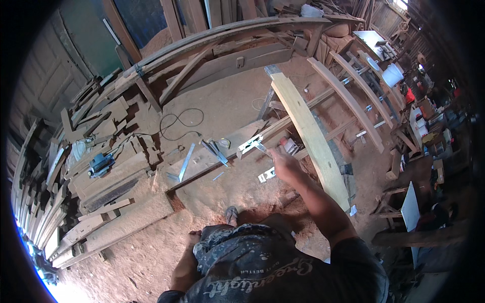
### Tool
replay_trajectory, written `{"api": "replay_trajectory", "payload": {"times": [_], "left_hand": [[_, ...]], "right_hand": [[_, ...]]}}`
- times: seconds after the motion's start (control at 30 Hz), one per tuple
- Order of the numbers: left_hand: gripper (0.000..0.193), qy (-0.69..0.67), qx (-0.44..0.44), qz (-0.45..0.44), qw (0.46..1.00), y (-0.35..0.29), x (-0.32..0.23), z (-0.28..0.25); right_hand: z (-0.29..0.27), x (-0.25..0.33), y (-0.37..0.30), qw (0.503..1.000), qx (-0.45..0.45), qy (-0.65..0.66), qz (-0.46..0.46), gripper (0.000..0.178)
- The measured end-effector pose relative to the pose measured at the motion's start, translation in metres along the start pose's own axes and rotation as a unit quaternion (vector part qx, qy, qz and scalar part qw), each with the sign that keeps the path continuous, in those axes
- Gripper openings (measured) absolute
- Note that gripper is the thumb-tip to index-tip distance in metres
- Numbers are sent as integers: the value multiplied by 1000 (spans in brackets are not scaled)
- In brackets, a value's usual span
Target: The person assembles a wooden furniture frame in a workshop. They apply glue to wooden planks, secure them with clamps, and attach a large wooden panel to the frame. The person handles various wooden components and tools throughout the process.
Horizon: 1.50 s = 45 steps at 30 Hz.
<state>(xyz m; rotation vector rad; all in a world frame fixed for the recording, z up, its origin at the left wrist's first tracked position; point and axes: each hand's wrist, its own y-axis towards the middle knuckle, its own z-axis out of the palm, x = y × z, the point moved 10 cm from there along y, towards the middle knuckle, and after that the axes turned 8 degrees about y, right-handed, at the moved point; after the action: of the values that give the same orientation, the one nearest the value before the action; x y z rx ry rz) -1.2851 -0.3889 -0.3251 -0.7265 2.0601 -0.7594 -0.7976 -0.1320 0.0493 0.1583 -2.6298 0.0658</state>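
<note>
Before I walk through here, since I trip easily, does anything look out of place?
Yes: a cable lies in loose loops on the floor, to the right of the blue power tool, where it could catch a foot. Offcuts lie jumbled at left, and sawdust litters much of the floor.
</note>
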Motion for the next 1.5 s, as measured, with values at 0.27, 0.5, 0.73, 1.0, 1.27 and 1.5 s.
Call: {"api": "replay_trajectory", "payload": {"times": [0.27,0.5,0.73,1.0,1.27,1.5], "left_hand": [[31,7,-7,-27,1000,-1,20,-5],[29,57,21,54,997,4,10,2],[30,-70,22,-47,996,8,1,2],[30,-79,15,-23,997,9,2,12],[34,-115,38,-17,992,8,51,18],[26,-27,63,32,997,24,18,7]], "right_hand": [[0,6,-9,998,-53,18,-41,38],[17,23,-1,996,-83,11,-34,39],[17,20,50,998,-35,-51,-10,39],[16,14,15,998,-27,37,41,37],[34,29,-22,997,-41,28,64,36],[109,5,-31,692,-65,640,329,11]]}}
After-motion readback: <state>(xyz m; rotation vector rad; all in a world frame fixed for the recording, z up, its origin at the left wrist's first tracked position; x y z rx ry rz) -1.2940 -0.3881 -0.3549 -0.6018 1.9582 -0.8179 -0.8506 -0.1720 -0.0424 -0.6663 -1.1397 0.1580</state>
